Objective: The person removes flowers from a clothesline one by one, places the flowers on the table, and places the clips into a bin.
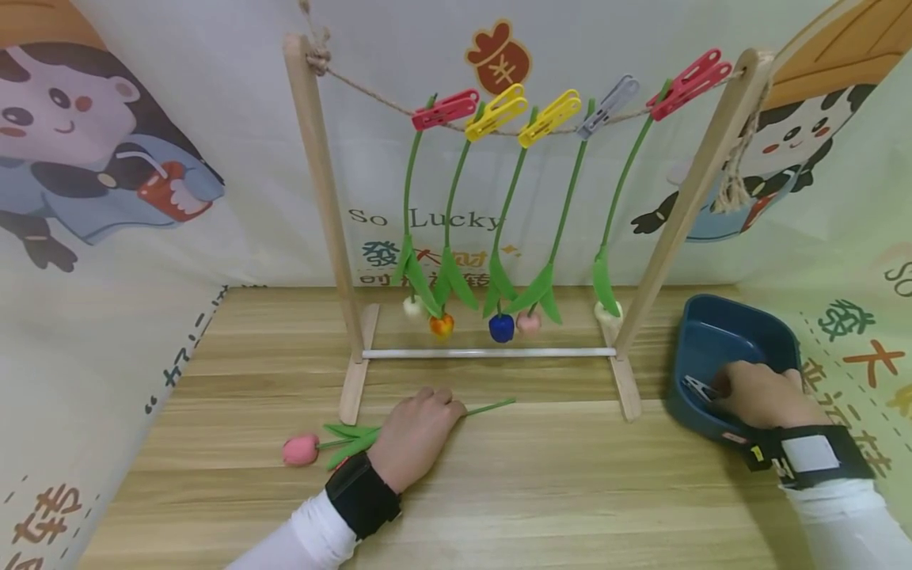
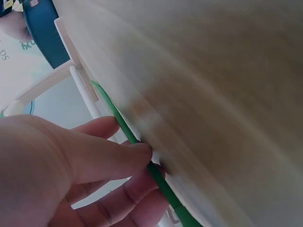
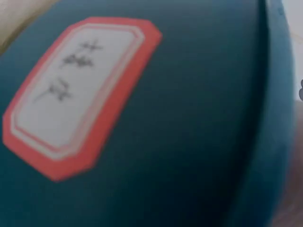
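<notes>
My left hand (image 1: pixel 419 435) rests low over the table and pinches the green stem of a pink artificial tulip (image 1: pixel 300 450), which lies with its head to the left. In the left wrist view, thumb and fingers close round the stem (image 2: pixel 124 125). At the right, my right hand (image 1: pixel 765 393) reaches into a dark blue bin (image 1: pixel 741 302). A grey clothespin (image 1: pixel 699 388) sticks out from its fingertips, held over the bin's floor. The right wrist view is filled by the bin's outer wall (image 3: pixel 199 118) and its red-edged label (image 3: pixel 75 94); the fingers are mostly hidden there.
Behind the hands stands a wooden frame (image 1: pixel 324 198) with a white crossbar (image 1: pixel 492 353). On its twine (image 1: pixel 370 96), several tulips hang head down from clothespins, such as a yellow clothespin (image 1: pixel 550 119) above a blue tulip (image 1: pixel 501 328). A printed cloth backs the table.
</notes>
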A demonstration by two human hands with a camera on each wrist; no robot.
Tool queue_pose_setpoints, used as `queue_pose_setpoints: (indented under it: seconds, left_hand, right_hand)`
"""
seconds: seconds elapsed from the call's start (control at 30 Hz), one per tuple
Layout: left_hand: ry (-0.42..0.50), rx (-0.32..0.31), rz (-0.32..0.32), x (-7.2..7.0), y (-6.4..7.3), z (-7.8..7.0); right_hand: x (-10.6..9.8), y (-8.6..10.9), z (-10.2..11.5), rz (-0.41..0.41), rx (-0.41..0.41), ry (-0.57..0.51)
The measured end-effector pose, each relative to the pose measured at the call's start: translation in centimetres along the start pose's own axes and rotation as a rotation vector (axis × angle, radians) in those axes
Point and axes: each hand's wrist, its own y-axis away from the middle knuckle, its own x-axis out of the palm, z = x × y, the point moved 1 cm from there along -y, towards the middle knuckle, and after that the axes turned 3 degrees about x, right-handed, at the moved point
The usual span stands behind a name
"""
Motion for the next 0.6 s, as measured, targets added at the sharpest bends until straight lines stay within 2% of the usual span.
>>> queue_pose_setpoints:
  seconds: [0.1,0.23,0.43,0.53,0.6]
  left_hand:
    - [0.005,0.000,-0.002,-0.1,0.1,0.1]
    - [0.040,-0.008,0.003,-0.7,0.3,0.3]
    - [0.115,-0.042,-0.010,-3.4,0.3,1.0]
    - [0.115,-0.067,-0.074,-5.3,0.1,1.7]
    - [0.122,-0.086,-0.151,-6.6,0.0,2.3]
  right_hand:
    - [-0.3,0.2,0.0,-0.029,-0.005,0.001]
    - [-2.4,1.0,1.1,-0.072,-0.017,0.041]
    - [-7.2,3.0,5.6,-0.133,-0.075,0.194]
    - [-9.5,4.1,8.6,-0.183,-0.134,0.245]
    - [-11.0,4.8,10.6,-0.235,-0.204,0.251]
